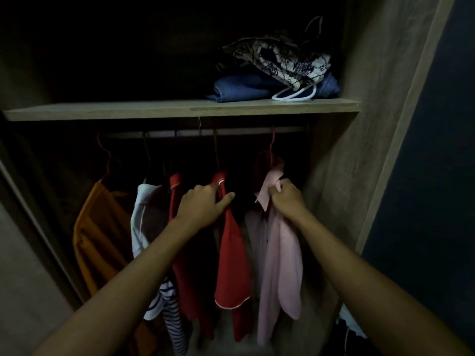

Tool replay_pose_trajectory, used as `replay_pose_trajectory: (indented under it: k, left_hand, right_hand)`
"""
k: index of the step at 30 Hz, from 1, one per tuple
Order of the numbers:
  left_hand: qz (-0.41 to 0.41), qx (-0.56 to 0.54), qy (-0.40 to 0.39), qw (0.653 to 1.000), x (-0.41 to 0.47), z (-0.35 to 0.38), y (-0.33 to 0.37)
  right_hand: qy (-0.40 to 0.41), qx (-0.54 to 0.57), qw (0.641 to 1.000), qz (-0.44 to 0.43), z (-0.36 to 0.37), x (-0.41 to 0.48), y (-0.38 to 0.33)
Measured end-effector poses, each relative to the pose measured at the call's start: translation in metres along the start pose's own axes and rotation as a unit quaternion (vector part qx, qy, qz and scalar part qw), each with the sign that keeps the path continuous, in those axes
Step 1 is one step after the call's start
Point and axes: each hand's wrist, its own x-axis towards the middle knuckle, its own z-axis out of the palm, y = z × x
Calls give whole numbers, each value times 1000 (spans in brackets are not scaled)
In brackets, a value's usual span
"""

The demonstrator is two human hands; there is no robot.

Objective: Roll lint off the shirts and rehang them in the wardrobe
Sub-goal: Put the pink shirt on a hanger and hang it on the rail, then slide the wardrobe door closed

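Several shirts hang from a rail (231, 131) in a dim wardrobe. My right hand (286, 197) is closed on the collar of a pale pink shirt (279, 255) that hangs from a red hanger (272, 145) at the right end. My left hand (203, 204) rests on the shoulder of a red shirt (232, 265) beside it, thumb around the fabric. Further left hang another red shirt (187, 278), a white and brown shirt (146, 217) and an orange one (100, 235). No lint roller is in view.
A wooden shelf (154, 110) sits above the rail with folded blue jeans (241, 89) and a patterned cloth bag (282, 57) on it. The wardrobe's side panel (359, 150) stands close on the right. A striped garment (172, 312) hangs low.
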Motion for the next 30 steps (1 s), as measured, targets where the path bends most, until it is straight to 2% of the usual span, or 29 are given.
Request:
replay_pose_trajectory:
  k: [4, 6, 10, 14, 17, 20, 23, 26, 30]
  left_hand:
    - [44, -88, 139, 985, -21, -24, -13]
    - [77, -116, 238, 961, -36, -41, -26]
    - [129, -77, 375, 915, -68, -80, -70]
    - [143, -47, 474, 867, -106, -115, -141]
    - [133, -36, 486, 863, -136, -126, -202]
    - [108, -32, 472, 874, -163, -120, -262]
    - [68, -31, 430, 900, -187, -103, -312]
    - [14, -52, 373, 926, -207, -87, -346]
    - [-47, -60, 321, 944, -220, -74, -368]
  right_hand:
    - [153, 28, 983, -96, 6, -29, -16]
    - [168, 71, 971, -155, 18, -54, -40]
    - [78, 141, 958, -238, 68, -116, -99]
    - [-68, 187, 952, -232, 155, -182, -129]
    - [-172, 158, 955, -184, 230, -225, -125]
    - [-235, 104, 958, -129, 299, -262, -112]
    - [-269, 26, 954, -131, 355, -295, -89]
    - [-304, -15, 951, -64, 394, -323, -64]
    - [-276, -38, 960, -13, 438, -347, -38]
